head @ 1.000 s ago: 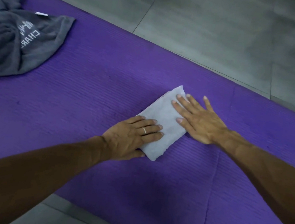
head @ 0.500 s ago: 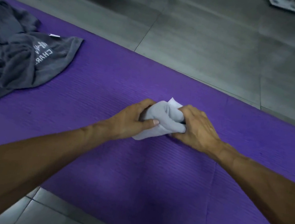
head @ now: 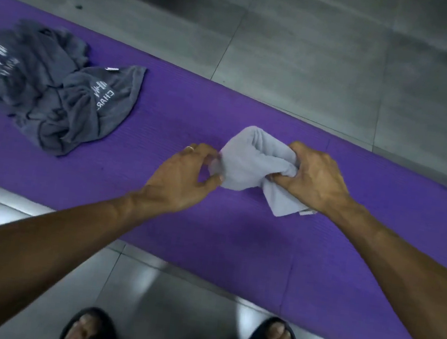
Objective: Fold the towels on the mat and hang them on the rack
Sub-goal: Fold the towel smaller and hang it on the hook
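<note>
Head view: one white towel (head: 248, 161), two hands.

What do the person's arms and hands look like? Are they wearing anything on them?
Both arms are bare, with no sleeves, gloves or watch in view. The left hand wears a thin ring on one finger. The right hand shows no ring or other jewellery from this side.

Pale grey towel (head: 248, 161): soft matt cloth, bunched. Dark grey towel (head: 65, 99) far left: thicker matt terry cloth, printed lettering. Purple mat (head: 319, 251): finely ribbed matt foam. Floor tiles (head: 315, 54): smooth, glossy near the feet
</note>
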### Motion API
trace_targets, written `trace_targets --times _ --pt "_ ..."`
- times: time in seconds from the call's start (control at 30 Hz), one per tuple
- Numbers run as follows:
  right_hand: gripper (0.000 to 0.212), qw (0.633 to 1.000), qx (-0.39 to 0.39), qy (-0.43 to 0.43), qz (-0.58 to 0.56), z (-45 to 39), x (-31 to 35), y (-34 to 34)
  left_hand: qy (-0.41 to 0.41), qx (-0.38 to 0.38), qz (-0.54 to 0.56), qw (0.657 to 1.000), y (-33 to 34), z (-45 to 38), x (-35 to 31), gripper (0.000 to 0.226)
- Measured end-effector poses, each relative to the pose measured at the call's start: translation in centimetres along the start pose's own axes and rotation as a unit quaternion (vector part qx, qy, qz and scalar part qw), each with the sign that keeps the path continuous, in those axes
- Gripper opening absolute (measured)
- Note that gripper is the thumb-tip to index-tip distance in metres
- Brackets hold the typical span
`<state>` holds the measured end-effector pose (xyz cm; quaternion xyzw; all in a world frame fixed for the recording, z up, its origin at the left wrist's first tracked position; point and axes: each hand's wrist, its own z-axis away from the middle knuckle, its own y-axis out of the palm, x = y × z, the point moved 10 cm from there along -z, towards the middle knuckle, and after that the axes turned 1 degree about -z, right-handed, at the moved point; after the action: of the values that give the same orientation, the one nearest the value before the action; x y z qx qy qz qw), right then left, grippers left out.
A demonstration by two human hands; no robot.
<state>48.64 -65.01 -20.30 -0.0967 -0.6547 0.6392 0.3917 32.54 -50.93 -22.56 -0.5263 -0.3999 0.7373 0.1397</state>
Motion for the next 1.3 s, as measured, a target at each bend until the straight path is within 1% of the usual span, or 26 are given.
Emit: trace_targets --times 0.07,0.2,0.27,0.43,0.53,0.63,0.77,0.93,1.13,1.3 --pt "0.043 0.999 -0.004 0.037 -0.007 1.9 1.2 -4.2 -0.021 -0.015 -0.036 0.999 -3.0 2.3 -2.6 0.031" --pt "0.046 0.993 -0.016 0.106 -0.055 6.2 4.5 -13.9 -0.029 0.001 -0.086 0.996 -9.3 5.9 -10.3 0.021" --pt "0.046 0.987 -0.022 0.137 -0.084 8.3 6.4 -18.8 -0.028 0.017 -0.101 0.994 -12.6 7.1 -14.4 0.021" --pt "0.051 0.972 -0.063 0.187 -0.123 13.4 10.2 -31.2 0.019 0.068 -0.145 0.987 -19.4 9.6 -25.0 0.025" --pt "0.051 0.966 -0.077 0.206 -0.137 16.1 10.9 -37.8 0.052 0.079 -0.176 0.980 -22.7 10.4 -31.1 0.026" --pt "0.047 0.964 -0.098 0.205 -0.141 18.7 10.4 -43.8 0.072 0.088 -0.198 0.974 -24.6 10.6 -37.5 0.027" --pt "0.043 0.962 -0.124 0.202 -0.134 22.1 7.3 -50.8 0.095 0.087 -0.241 0.962 -24.8 10.6 -46.5 0.029" --pt "0.044 0.962 -0.144 0.193 -0.131 26.9 1.1 -59.8 0.084 0.058 -0.255 0.961 -23.8 11.5 -57.0 0.032" --pt "0.046 0.958 -0.160 0.205 -0.119 30.1 -6.8 -69.6 0.104 0.055 -0.265 0.957 -19.7 10.6 -68.1 0.033" --pt "0.043 0.944 -0.198 0.232 -0.125 29.5 -14.0 -75.3 0.143 0.065 -0.254 0.954 -15.2 5.7 -75.4 0.032"
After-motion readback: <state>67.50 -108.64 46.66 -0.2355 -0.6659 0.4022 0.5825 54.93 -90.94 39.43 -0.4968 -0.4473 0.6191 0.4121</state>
